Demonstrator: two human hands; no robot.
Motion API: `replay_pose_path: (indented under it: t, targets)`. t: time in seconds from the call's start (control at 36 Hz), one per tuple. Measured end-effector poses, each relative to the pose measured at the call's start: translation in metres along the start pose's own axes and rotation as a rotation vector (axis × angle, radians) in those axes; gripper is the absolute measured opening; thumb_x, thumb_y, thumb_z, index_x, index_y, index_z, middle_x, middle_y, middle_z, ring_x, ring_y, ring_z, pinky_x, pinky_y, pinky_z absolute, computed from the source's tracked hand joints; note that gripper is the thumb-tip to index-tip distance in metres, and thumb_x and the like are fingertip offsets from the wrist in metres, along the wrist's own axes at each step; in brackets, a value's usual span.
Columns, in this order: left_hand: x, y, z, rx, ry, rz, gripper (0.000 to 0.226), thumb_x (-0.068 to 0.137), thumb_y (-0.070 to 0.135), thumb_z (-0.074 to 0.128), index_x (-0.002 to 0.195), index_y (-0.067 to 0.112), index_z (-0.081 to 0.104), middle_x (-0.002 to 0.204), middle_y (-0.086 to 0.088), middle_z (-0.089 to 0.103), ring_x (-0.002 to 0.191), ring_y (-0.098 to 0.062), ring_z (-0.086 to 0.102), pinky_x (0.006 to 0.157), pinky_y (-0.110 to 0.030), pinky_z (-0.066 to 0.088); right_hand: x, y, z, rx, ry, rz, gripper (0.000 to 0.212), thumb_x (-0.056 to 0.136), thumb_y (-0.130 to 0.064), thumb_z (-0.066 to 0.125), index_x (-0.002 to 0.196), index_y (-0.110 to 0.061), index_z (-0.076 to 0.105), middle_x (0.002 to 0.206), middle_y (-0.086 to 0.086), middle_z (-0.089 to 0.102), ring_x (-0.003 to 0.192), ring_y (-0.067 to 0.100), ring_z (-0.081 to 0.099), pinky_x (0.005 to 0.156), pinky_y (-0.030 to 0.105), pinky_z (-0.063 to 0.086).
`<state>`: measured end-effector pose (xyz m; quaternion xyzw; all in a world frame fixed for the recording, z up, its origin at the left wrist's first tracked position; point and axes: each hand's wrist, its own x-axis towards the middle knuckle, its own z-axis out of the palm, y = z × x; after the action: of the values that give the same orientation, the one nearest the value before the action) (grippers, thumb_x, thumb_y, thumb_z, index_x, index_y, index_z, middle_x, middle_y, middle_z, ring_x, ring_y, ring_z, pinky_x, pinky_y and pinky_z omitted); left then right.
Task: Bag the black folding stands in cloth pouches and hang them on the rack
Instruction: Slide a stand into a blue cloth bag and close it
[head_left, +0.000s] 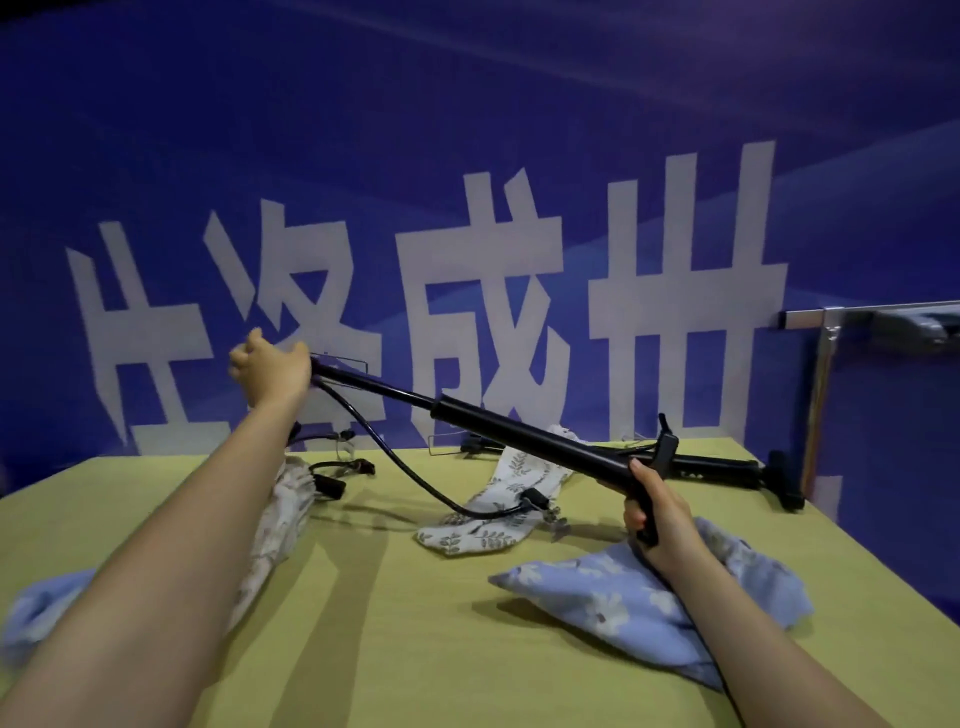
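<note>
Both your hands gripped one black folding stand (519, 439), its long axis slanting from left hand (272, 371) down to right hand (657, 512), above the blue pouch (597, 597).

We are holding a black folding stand (524, 439) above the yellow-green table (467, 649): our left hand (270, 366) is gripping its thin far end, our right hand (652, 512) its handle, over a blue floral pouch (623, 597); a leaf-print pouch (498, 512) is lying beyond.

We count two black stands (530, 441) (717, 467), four cloth pouches (649, 597) (498, 499) (275, 525) (41, 608), two hands (270, 366) (657, 506), one table (415, 649), one rack (831, 322).
</note>
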<state>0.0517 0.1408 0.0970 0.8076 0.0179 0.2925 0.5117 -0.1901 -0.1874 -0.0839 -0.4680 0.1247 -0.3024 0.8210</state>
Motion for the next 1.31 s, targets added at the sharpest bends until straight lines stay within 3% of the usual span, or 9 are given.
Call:
replay_pose_path:
  t: [0.19, 0.31, 0.44, 0.53, 0.81, 0.94, 1.03, 1.14, 1.31]
  targets:
    - [0.022, -0.023, -0.02, -0.019, -0.412, -0.125, 0.059, 0.092, 0.047, 0.055, 0.136, 0.007, 0.049, 0.139, -0.013, 0.048, 0.125, -0.034, 0.047, 0.103, -0.046, 0.042, -0.004, 0.002, 0.002, -0.014, -0.063, 0.003, 0.02, 0.095, -0.027, 0.056, 0.087, -0.01, 0.049, 0.042, -0.003, 0.032, 0.032, 0.008, 0.029, 0.032, 0.018, 0.021]
    - [0.027, -0.033, -0.023, 0.121, -0.346, -0.056, 0.056, 0.084, 0.053, 0.055, 0.118, 0.009, 0.063, 0.133, -0.018, 0.051, 0.117, -0.041, 0.05, 0.099, -0.045, 0.045, -0.004, 0.003, -0.002, -0.023, -0.046, 0.01, 0.022, 0.094, -0.029, 0.057, 0.089, -0.009, 0.049, 0.041, -0.002, 0.032, 0.032, 0.009, 0.028, 0.032, 0.018, 0.021]
    - [-0.007, -0.028, -0.01, 0.166, -0.324, 0.132, 0.036, 0.099, 0.03, 0.048, 0.128, 0.011, 0.059, 0.138, -0.019, 0.043, 0.114, -0.04, 0.05, 0.096, -0.042, 0.045, -0.007, 0.005, 0.0, -0.091, 0.004, -0.016, 0.024, 0.095, -0.031, 0.055, 0.081, -0.012, 0.047, 0.04, -0.001, 0.032, 0.032, 0.012, 0.029, 0.035, 0.02, 0.019]
    - [-0.023, -0.029, 0.003, 0.081, -0.285, 0.156, 0.034, 0.101, 0.023, 0.043, 0.13, 0.011, 0.057, 0.137, -0.018, 0.041, 0.118, -0.038, 0.048, 0.101, -0.042, 0.044, -0.008, 0.004, 0.0, -0.086, 0.022, -0.021, 0.025, 0.095, -0.029, 0.055, 0.079, -0.013, 0.046, 0.041, -0.001, 0.033, 0.032, 0.011, 0.029, 0.035, 0.019, 0.019]
    - [-0.068, -0.005, 0.026, -0.346, -0.18, 0.147, 0.03, 0.102, 0.016, 0.041, 0.123, 0.017, 0.063, 0.13, -0.008, 0.054, 0.109, -0.017, 0.054, 0.091, -0.025, 0.044, -0.002, 0.0, -0.002, 0.017, 0.02, -0.019, 0.021, 0.093, -0.03, 0.059, 0.087, -0.014, 0.046, 0.059, 0.0, 0.036, 0.033, 0.01, 0.033, 0.032, 0.018, 0.021]
    - [-0.08, 0.016, 0.023, -0.448, -0.126, 0.138, 0.029, 0.102, 0.019, 0.042, 0.121, 0.023, 0.064, 0.127, -0.003, 0.056, 0.105, -0.012, 0.057, 0.084, -0.017, 0.046, -0.001, -0.005, -0.004, 0.087, 0.013, -0.015, 0.021, 0.093, -0.031, 0.058, 0.084, -0.015, 0.047, 0.054, -0.003, 0.04, 0.033, 0.009, 0.033, 0.032, 0.018, 0.021]
    - [-0.083, 0.029, 0.014, -0.371, -0.143, 0.261, 0.027, 0.098, 0.027, 0.053, 0.121, 0.019, 0.063, 0.124, -0.004, 0.053, 0.103, -0.013, 0.057, 0.077, -0.014, 0.045, -0.003, -0.006, -0.005, 0.124, -0.01, -0.014, 0.021, 0.093, -0.031, 0.056, 0.083, -0.016, 0.047, 0.056, -0.001, 0.043, 0.033, 0.009, 0.033, 0.031, 0.018, 0.022]
    - [-0.071, 0.039, -0.004, -0.033, -0.211, 0.437, 0.046, 0.084, 0.048, 0.068, 0.123, 0.023, 0.064, 0.117, -0.003, 0.045, 0.097, -0.017, 0.051, 0.085, -0.032, 0.05, -0.006, -0.006, -0.002, 0.134, -0.037, -0.01, 0.02, 0.094, -0.03, 0.056, 0.083, -0.015, 0.049, 0.06, 0.0, 0.046, 0.033, 0.008, 0.034, 0.031, 0.018, 0.025]
    - [-0.057, 0.024, -0.008, 0.021, -0.328, 0.482, 0.026, 0.075, 0.055, 0.074, 0.084, 0.032, 0.068, 0.105, -0.01, 0.061, 0.083, -0.021, 0.062, 0.069, -0.03, 0.051, -0.01, -0.009, 0.004, 0.124, -0.031, -0.028, 0.022, 0.094, -0.028, 0.058, 0.079, -0.014, 0.049, 0.052, -0.001, 0.037, 0.034, 0.01, 0.032, 0.033, 0.019, 0.023]
